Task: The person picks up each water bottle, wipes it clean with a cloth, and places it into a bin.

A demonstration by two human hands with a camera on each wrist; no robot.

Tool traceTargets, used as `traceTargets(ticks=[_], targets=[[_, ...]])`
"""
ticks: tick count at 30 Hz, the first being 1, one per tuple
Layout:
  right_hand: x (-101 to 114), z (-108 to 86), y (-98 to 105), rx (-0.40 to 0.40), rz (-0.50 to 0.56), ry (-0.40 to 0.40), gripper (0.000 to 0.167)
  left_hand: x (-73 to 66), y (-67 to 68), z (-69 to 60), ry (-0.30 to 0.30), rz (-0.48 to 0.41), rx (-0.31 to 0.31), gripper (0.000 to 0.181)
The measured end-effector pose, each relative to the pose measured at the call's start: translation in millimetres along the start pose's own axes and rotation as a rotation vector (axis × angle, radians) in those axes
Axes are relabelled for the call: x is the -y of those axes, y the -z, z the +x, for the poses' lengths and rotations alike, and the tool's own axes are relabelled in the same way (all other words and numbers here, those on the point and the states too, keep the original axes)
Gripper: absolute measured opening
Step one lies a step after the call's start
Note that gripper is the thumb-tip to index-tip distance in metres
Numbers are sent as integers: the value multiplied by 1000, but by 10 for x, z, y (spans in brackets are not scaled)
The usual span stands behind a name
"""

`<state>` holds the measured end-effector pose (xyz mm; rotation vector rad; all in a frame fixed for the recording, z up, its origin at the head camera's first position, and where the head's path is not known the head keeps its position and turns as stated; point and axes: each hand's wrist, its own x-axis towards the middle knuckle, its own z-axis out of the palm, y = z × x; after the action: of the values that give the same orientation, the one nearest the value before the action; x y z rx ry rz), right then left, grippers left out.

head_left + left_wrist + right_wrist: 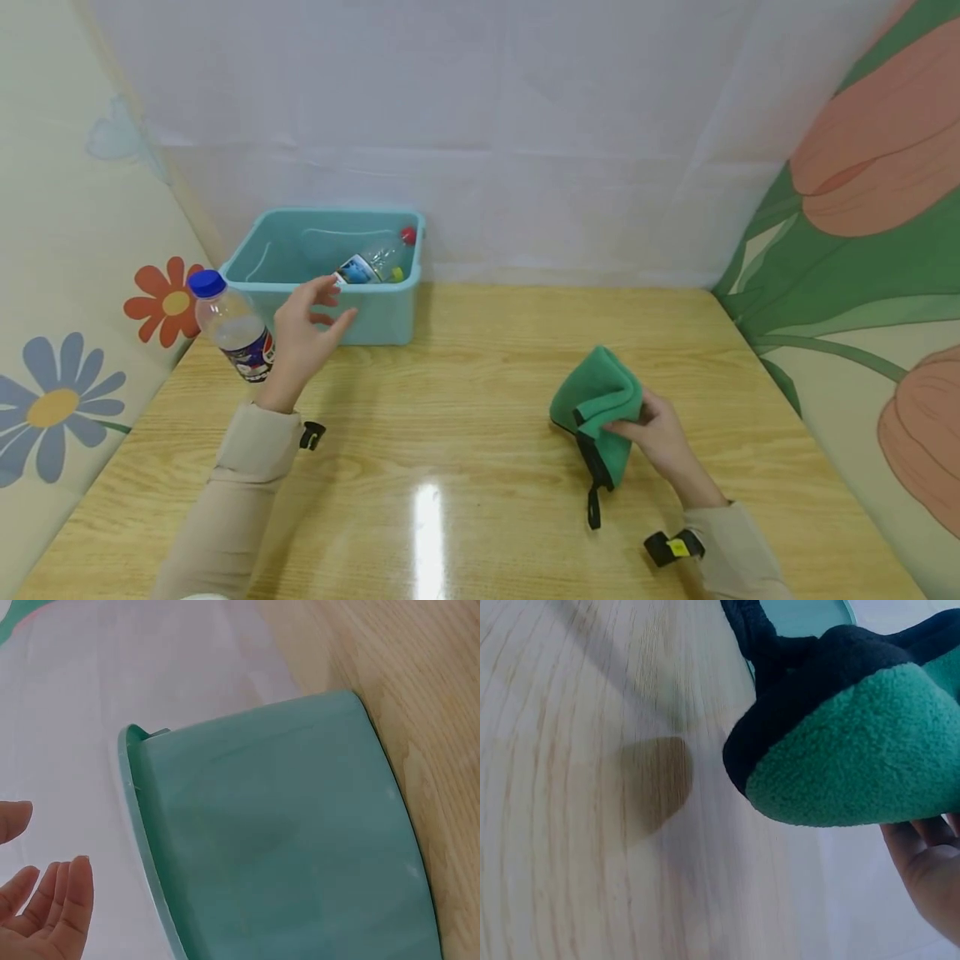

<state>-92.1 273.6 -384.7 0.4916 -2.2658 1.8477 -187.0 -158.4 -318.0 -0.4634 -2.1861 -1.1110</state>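
My left hand point(309, 333) is raised in front of the teal plastic bin point(386, 321), fingers and thumb apart with nothing between them. In the left wrist view the fingers point(75, 900) hang beside the rim of the bin. Just left of that hand is a clear bottle point(251, 350) with a blue cap and a dark label; the wrist partly covers it. At the right, my right hand point(660, 437) pinches a folded green cloth point(592, 387) with black edging and a hanging loop. From the right wrist, the fuzzy cloth point(855, 757) looks lifted off the table.
Clear plastic bottles point(382, 254), with red and yellow-green caps, lie inside the bin. The wooden table point(465, 400) ends at a white sheet point(487, 167) behind. Flower-printed panels point(885, 250) border it on both sides.
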Motion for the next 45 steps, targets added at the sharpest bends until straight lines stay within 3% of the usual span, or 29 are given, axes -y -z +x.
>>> traceTargets(ticks=[9,19,24,33,38,41,45], targets=[[-9,-2,3,-10,-24,-9,44,3,88,-167,-6,22,2,41],[-10,-5,2,-17,-13,-10,43,89,214,-363,-42,61,-2,40],[-20,-14,14,-26,-13,-17,41,138,291,-417,-30,63,-24,40],[-27,-22,17,-24,-21,-20,41,185,395,-530,102,29,-60,36],[-37,-27,22,-16,-32,-27,38,242,516,-629,173,69,-93,33],[-50,-33,28,-17,-38,-38,36,276,592,-684,231,108,-149,31],[-53,-34,30,-23,-25,-28,38,352,650,-726,298,149,-277,35]])
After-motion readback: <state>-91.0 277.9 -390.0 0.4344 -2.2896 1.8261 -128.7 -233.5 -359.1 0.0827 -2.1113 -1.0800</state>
